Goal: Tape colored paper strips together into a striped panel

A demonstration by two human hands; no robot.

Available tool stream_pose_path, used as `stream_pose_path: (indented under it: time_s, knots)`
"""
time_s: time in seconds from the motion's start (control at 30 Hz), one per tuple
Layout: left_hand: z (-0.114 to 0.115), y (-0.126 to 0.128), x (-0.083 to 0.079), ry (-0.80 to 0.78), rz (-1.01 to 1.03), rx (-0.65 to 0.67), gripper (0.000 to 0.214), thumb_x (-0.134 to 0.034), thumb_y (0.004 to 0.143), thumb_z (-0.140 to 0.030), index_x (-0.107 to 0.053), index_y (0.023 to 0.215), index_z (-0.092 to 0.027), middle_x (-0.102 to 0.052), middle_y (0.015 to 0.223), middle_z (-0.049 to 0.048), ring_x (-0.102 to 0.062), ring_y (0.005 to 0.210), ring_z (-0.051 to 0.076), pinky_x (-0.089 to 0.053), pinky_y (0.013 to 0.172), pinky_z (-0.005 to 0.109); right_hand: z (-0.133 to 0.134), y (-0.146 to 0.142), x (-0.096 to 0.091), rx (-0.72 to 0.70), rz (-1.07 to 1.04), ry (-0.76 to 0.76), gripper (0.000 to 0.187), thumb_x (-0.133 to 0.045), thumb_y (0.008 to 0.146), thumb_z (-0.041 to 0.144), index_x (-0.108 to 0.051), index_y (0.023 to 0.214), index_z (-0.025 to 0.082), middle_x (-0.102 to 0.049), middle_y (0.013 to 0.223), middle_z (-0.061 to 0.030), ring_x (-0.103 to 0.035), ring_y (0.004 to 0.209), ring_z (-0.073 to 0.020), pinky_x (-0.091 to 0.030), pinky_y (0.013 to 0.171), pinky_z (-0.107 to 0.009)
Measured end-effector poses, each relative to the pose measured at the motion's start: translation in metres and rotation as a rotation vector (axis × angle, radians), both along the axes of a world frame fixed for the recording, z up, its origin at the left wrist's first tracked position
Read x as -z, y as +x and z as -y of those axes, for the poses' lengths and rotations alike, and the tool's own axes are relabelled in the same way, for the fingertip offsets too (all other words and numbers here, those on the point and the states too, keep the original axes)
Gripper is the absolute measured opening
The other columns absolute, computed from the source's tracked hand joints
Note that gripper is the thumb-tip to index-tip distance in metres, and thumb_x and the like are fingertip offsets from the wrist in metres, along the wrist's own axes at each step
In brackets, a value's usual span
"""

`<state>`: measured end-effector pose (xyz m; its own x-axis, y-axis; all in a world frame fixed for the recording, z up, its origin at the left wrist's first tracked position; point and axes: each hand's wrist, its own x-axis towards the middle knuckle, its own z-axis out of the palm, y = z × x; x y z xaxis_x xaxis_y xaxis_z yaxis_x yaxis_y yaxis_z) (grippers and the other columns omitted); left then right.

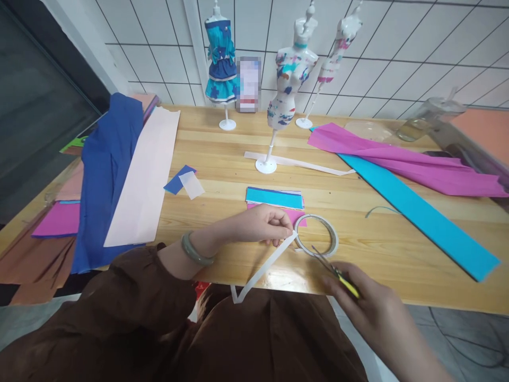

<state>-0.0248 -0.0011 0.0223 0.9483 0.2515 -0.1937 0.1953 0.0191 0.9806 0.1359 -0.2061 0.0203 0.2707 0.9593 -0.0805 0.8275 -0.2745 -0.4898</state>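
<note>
My left hand (260, 224) is closed in a pinch on the top end of a white paper strip (265, 268), which hangs down over the table's front edge toward my lap. My right hand (368, 310) grips yellow-handled scissors (334, 269), whose blades point up-left toward the strip and lie over a roll of tape (317, 234) on the wooden table (389, 249). A small stack of cyan and pink paper pieces (274, 199) sits just beyond my left hand.
Three small mannequins stand at the back, one in a blue dress (221, 63), one paint-splashed (288, 85). Long magenta (405, 159) and cyan (417, 212) paper sheets lie right, blue cloth (103, 175) and a pale pink sheet (145, 175) left. A glass jar (431, 116) sits far right.
</note>
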Motion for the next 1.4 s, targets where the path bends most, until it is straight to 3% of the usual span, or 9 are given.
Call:
stream_pose_path:
  time_s: [0.13,0.4,0.6,0.73,0.83,0.93,1.03,1.13,1.4]
  knots:
    - [-0.001,0.000,0.001,-0.034,-0.025,0.021,0.014,-0.055,0.079,-0.027,-0.055,0.075,-0.013,-0.058,0.061,0.0007,-0.054,0.054,0.007,-0.042,0.050,0.018,-0.013,0.017,0.018,-0.147,0.371,0.168,0.031,-0.048,0.083,0.028,-0.057,0.112,0.021,-0.073,0.082,-0.0050,-0.069,0.062,-0.0225,-0.048,0.048,-0.028]
    - [-0.003,0.001,0.008,-0.069,-0.077,-0.025,0.019,-0.059,0.077,-0.032,-0.058,0.075,-0.013,-0.066,0.072,0.0045,-0.058,0.056,0.008,-0.046,0.053,0.019,-0.005,0.039,0.028,-0.384,0.452,0.361,0.023,-0.048,0.083,0.023,-0.056,0.104,0.019,-0.073,0.084,-0.0063,-0.069,0.068,-0.0192,-0.050,0.055,-0.025]
    - [-0.005,0.003,0.015,-0.150,-0.071,-0.095,0.023,-0.062,0.077,-0.035,-0.058,0.078,-0.013,-0.068,0.085,0.0078,-0.061,0.060,0.009,-0.051,0.058,0.023,-0.003,0.074,0.035,-0.182,0.531,0.358,0.024,-0.049,0.081,0.029,-0.062,0.099,0.019,-0.072,0.078,-0.0086,-0.068,0.064,-0.0238,-0.045,0.050,-0.028]
    - [-0.005,0.004,0.014,-0.197,-0.085,-0.159,0.030,-0.064,0.076,-0.041,-0.057,0.079,-0.012,-0.067,0.082,0.0082,-0.065,0.061,0.012,-0.052,0.055,0.024,-0.026,0.096,0.029,0.095,0.587,0.168,0.026,-0.051,0.081,0.029,-0.066,0.100,0.019,-0.072,0.080,-0.0134,-0.067,0.065,-0.0273,-0.040,0.049,-0.030]
    - [-0.007,0.005,0.015,-0.243,-0.040,-0.237,0.030,-0.066,0.074,-0.040,-0.055,0.079,-0.013,-0.066,0.077,0.0061,-0.066,0.062,0.014,-0.052,0.054,0.024,-0.045,0.092,0.018,0.272,0.480,0.125,0.035,-0.053,0.081,0.037,-0.065,0.108,0.019,-0.071,0.080,-0.0131,-0.064,0.064,-0.0284,-0.039,0.051,-0.033]
    - [-0.009,0.005,0.017,-0.232,0.018,-0.314,0.029,-0.067,0.074,-0.039,-0.056,0.079,-0.013,-0.063,0.070,0.0038,-0.065,0.061,0.012,-0.053,0.054,0.023,-0.062,0.068,0.006,0.423,0.069,0.256,0.033,-0.055,0.080,0.045,-0.069,0.096,0.019,-0.069,0.079,-0.0084,-0.063,0.070,-0.0246,-0.042,0.057,-0.030]
    - [-0.010,0.005,0.019,-0.206,0.041,-0.338,0.027,-0.066,0.074,-0.038,-0.057,0.080,-0.012,-0.062,0.067,0.0030,-0.063,0.059,0.010,-0.053,0.054,0.022,-0.082,0.037,-0.004,0.316,-0.327,0.236,0.035,-0.058,0.076,0.050,-0.068,0.081,0.017,-0.060,0.062,-0.0029,-0.059,0.067,-0.0204,-0.040,0.056,-0.026]
    - [-0.010,0.005,0.019,-0.191,0.047,-0.336,0.027,-0.065,0.075,-0.038,-0.058,0.081,-0.012,-0.063,0.069,0.0033,-0.061,0.057,0.009,-0.053,0.053,0.021,-0.106,0.016,-0.011,0.105,-0.466,0.111,0.033,-0.057,0.076,0.050,-0.064,0.074,0.018,-0.044,0.049,0.0032,-0.042,0.046,-0.0115,-0.030,0.044,-0.023]
    - [-0.009,0.006,0.015,-0.247,0.043,-0.321,0.029,-0.064,0.076,-0.040,-0.056,0.082,-0.012,-0.062,0.067,0.0021,-0.060,0.055,0.008,-0.052,0.055,0.021,-0.129,0.007,-0.014,-0.013,-0.406,0.008,0.027,-0.055,0.078,0.044,-0.061,0.070,0.019,-0.039,0.047,0.0052,-0.032,0.044,-0.0093,-0.024,0.043,-0.023]
